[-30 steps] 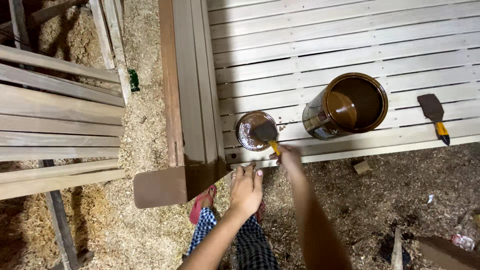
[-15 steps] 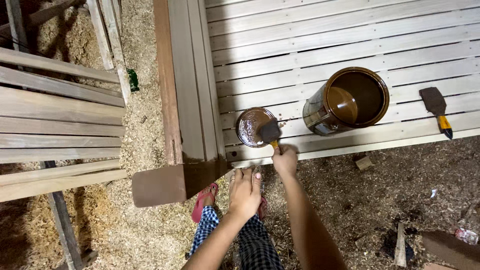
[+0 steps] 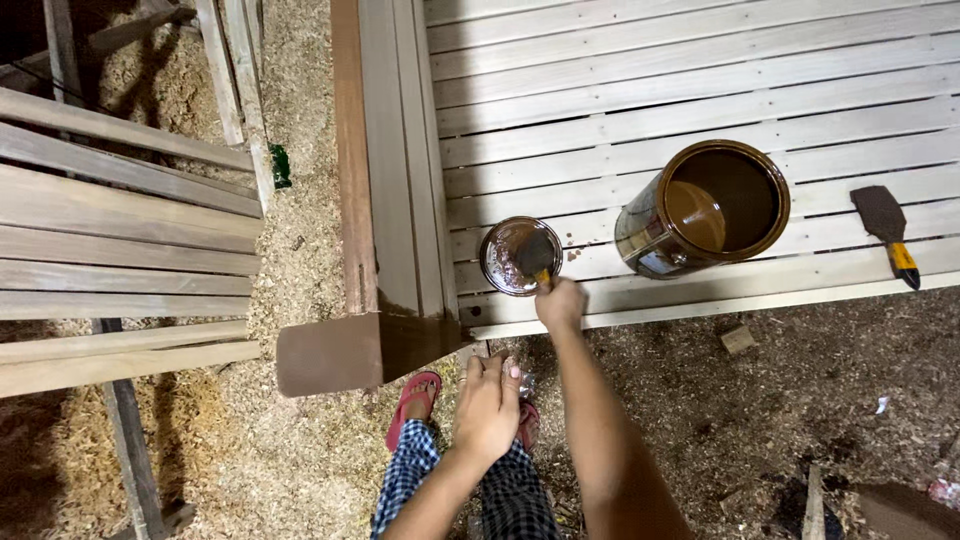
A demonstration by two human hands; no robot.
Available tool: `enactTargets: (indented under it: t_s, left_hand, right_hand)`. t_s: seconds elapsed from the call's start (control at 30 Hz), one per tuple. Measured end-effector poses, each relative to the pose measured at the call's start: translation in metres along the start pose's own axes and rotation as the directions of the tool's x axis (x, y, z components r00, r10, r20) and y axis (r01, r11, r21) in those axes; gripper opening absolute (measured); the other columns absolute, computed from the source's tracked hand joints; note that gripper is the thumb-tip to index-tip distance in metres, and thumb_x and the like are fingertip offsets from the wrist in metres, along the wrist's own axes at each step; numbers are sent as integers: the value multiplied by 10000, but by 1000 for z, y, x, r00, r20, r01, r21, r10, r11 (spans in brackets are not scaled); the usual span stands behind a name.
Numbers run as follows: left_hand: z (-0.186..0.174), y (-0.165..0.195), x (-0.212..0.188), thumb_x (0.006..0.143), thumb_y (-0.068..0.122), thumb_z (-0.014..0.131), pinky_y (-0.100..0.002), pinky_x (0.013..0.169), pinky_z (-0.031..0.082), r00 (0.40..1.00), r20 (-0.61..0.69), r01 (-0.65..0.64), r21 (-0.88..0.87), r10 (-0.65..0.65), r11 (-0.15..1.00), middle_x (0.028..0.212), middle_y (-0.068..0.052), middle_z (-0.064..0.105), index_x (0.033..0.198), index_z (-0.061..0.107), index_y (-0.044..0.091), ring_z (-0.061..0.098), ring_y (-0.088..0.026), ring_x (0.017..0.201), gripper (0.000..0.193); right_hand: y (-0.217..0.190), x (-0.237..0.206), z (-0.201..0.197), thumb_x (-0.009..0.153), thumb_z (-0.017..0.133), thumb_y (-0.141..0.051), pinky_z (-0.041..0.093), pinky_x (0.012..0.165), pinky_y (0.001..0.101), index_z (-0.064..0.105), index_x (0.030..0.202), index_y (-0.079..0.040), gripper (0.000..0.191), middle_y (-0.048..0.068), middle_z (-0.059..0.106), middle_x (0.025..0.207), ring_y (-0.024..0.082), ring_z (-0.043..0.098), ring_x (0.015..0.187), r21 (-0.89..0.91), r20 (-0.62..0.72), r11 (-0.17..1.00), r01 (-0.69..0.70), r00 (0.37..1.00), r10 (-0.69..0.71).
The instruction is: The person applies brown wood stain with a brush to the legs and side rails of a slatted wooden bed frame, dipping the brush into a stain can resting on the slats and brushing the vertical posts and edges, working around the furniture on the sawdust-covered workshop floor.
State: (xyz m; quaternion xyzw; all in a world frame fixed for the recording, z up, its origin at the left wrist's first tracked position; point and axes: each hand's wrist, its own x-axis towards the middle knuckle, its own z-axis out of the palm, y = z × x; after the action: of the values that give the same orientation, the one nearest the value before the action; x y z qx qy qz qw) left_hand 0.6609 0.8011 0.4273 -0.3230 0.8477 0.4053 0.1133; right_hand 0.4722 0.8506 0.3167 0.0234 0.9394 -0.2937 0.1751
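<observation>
Since a moment ago the right hand (image 3: 560, 303) has pushed its paintbrush (image 3: 537, 256) deeper into the small round tin (image 3: 518, 256) of brown stain on the slatted wooden frame (image 3: 700, 60). It grips the handle. The left hand (image 3: 488, 400) hangs loosely curled, holding nothing, while a large stain can (image 3: 705, 208) and a spare brush (image 3: 886, 230) sit to the right.

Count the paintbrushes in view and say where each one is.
2. One paintbrush is in the right hand, its bristles dipped in the small can. The other brush lies on the slats right of the big stain can. More may lie outside the view.
</observation>
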Motion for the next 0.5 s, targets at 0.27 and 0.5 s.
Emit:
enactTargets:
  t_s: [0.27,0.5]
  left_hand:
    - [-14,6,-6,1042,402,372,-525,1094,431,994,100,35,43,-39,998,1437,-284,452,1436,492,40,559,-455,1236,548]
    - [-28,17,-18,1071,407,384,-534,1203,287,984,166,-95,138,71,986,1557,-313,302,1500,444,58,319,-479,1461,556]
  right_hand:
    - [11,-37,-14,880,686,-142,582,746,485,761,991,-50,162,219,723,828,399,728,769,89,-172,963,254,956,-236]
    - [6,-57,-29,825,710,-175,562,690,519,748,1012,-56,225,227,727,801,420,704,741,-187,-114,955,229,961,-252]
